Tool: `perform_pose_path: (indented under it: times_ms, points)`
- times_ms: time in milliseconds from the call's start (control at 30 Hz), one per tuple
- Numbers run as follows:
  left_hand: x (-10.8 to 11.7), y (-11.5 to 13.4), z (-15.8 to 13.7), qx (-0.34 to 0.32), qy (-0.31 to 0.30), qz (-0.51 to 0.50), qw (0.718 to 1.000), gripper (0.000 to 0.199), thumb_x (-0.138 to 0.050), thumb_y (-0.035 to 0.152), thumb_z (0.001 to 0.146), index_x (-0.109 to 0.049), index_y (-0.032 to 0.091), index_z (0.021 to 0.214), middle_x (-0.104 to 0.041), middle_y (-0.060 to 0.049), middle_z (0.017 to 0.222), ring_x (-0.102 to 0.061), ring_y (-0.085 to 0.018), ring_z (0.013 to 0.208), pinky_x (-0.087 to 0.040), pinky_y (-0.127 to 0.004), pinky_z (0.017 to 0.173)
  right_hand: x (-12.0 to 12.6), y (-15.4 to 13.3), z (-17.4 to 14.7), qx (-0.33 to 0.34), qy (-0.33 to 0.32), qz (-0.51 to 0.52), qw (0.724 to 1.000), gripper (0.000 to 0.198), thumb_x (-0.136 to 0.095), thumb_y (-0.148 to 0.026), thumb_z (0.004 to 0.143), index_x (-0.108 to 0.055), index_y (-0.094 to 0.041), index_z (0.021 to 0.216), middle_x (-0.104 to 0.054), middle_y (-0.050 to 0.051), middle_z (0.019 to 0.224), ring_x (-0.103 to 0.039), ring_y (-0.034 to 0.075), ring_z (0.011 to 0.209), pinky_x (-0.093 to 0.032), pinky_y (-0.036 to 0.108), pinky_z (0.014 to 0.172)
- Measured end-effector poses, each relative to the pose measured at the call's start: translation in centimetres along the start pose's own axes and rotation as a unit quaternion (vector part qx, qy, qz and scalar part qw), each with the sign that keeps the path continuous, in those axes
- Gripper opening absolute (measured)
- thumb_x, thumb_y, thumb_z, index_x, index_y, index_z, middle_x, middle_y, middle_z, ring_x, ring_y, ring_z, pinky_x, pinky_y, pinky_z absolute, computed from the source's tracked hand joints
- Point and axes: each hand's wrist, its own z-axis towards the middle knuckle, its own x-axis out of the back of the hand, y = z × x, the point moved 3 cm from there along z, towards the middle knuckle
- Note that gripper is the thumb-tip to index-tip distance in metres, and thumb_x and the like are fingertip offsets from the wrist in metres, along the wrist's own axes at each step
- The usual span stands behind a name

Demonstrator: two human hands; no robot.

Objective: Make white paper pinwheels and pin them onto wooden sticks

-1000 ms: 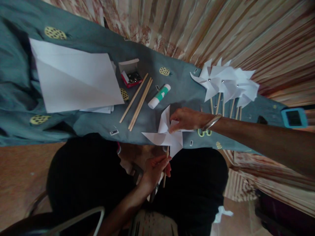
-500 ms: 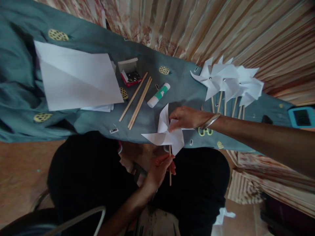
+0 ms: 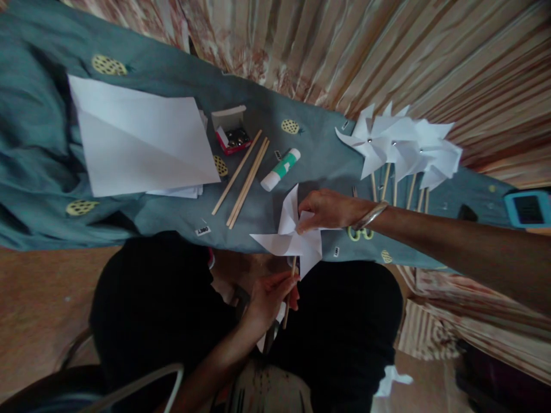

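A white paper pinwheel [image 3: 287,244] is between my hands at the near edge of the cloth-covered table. My right hand [image 3: 325,209] comes in from the right and grips the pinwheel at its centre, with the thumb over the middle. Below it, my left hand [image 3: 273,298] is closed around the wooden stick [image 3: 286,312], which leans slightly under the paper blades. The pinwheel's centre is hidden by my right fingers. Scissors with yellow-green handles [image 3: 360,233] lie partly under my right wrist.
White paper sheets [image 3: 142,143] lie at the left. Nearby are an open box of pins [image 3: 235,137], several wooden sticks [image 3: 247,183] and a glue stick [image 3: 280,170]. Several finished pinwheels [image 3: 396,140] lie at the right, with a blue-framed device [image 3: 528,207] beyond them.
The lower end of the stick has swung left with my left hand, so it now slants. My right hand stays on the pinwheel's centre. The whole view has shifted slightly.
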Motion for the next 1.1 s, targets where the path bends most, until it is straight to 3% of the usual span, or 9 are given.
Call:
perform_pose_path:
  times_ms: [267,700,1100]
  points:
    - [1.0,0.7,0.2,0.008,-0.024,0.024,0.999,0.037,-0.071,0.049,0.065,-0.069,0.012,0.072,-0.054,0.003,0.048,-0.046,-0.008,0.039,-0.033,-0.022,0.044,0.2,-0.3,0.0,-0.002,-0.011,-0.001,1.000,0.025,-0.066,-0.036,0.079,-0.071,-0.012,0.076,-0.061,0.001,0.063,-0.048,0.010,0.058,-0.026,0.024,0.056]
    - [1.4,1.4,0.0,0.027,-0.016,0.026,0.999,0.039,-0.073,0.050,0.061,-0.068,0.013,0.071,-0.053,0.003,0.047,-0.044,-0.007,0.038,-0.029,-0.021,0.041,0.1,0.0,0.1,-0.003,-0.012,0.008,1.000,0.026,-0.066,-0.038,0.078,-0.072,-0.013,0.077,-0.063,0.001,0.064,-0.050,0.012,0.060,-0.026,0.025,0.056]
    - [0.3,0.4,0.1,0.005,-0.013,0.029,0.999,0.037,-0.069,0.050,0.067,-0.070,0.013,0.074,-0.054,0.002,0.048,-0.046,-0.008,0.040,-0.036,-0.023,0.046,0.0,0.0,0.1,-0.001,-0.012,0.009,1.000,0.024,-0.065,-0.037,0.078,-0.071,-0.013,0.077,-0.063,0.001,0.062,-0.050,0.012,0.059,-0.026,0.025,0.056]
